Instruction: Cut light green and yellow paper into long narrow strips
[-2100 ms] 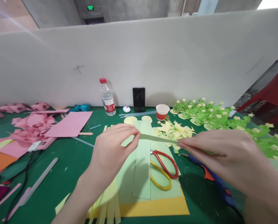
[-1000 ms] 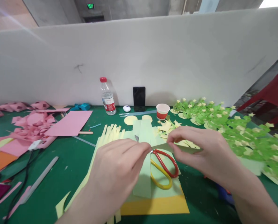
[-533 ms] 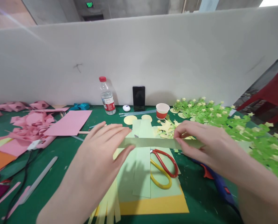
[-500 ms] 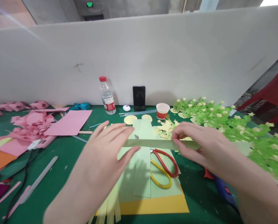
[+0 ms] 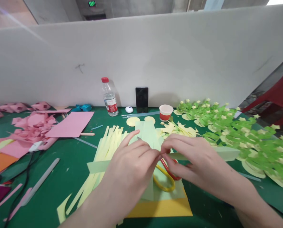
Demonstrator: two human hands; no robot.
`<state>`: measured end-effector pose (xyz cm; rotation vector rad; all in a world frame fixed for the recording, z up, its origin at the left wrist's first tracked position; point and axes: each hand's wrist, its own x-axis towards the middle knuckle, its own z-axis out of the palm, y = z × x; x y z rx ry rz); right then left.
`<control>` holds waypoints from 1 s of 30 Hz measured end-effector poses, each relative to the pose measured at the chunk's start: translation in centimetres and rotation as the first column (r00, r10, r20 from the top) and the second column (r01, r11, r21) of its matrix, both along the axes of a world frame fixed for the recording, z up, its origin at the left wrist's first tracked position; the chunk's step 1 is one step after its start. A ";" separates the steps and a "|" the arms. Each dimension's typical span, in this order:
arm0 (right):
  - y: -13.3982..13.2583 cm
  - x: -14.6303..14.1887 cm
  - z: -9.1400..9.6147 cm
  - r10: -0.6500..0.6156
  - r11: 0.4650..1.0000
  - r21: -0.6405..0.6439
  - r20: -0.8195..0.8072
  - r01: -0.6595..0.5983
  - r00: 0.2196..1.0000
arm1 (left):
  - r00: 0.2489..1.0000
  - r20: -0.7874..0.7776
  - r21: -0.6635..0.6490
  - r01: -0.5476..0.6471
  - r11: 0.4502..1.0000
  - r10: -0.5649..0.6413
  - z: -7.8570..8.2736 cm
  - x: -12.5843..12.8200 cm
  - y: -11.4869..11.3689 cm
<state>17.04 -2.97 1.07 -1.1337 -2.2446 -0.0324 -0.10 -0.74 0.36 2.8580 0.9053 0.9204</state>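
- two hands, the left hand (image 5: 135, 164) and the right hand (image 5: 191, 155), met fingertip to fingertip above the middle of the green desk (image 5: 77, 171).
- the left grip was pinched together on a pale green strip (image 5: 99, 167), with one finger raised away from the rest.
- the right grip was also closed on that strip, thumb against fingertips, just beside the left one.
- the strip lay crosswise, one end poking out past the left hand over the pale yellow strips (image 5: 110, 141), the other reaching out past the right; its middle was hidden by the hands.
- scissors (image 5: 165, 189) with one yellow and one red handle lay below, partly covered, on pale green sheets (image 5: 148, 128), and an orange-yellow sheet (image 5: 162, 207) showed at the near edge.
- small star cutouts (image 5: 179, 129) were piled behind the right hand, near a red and white cup (image 5: 165, 115).
- a black phone (image 5: 141, 99) leaned upright at the back, and a bottle (image 5: 111, 103) with a red cap stood to its left.
- pink paper pieces (image 5: 35, 123) were heaped at far left, green paper curls (image 5: 229, 123) with stars at right.
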 end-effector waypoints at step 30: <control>-1.2 6.3 2.7 -0.147 0.984 -0.090 0.058 0.152 0.987 | 0.995 0.050 0.144 0.083 0.986 -0.091 3.8 -5.6 1.5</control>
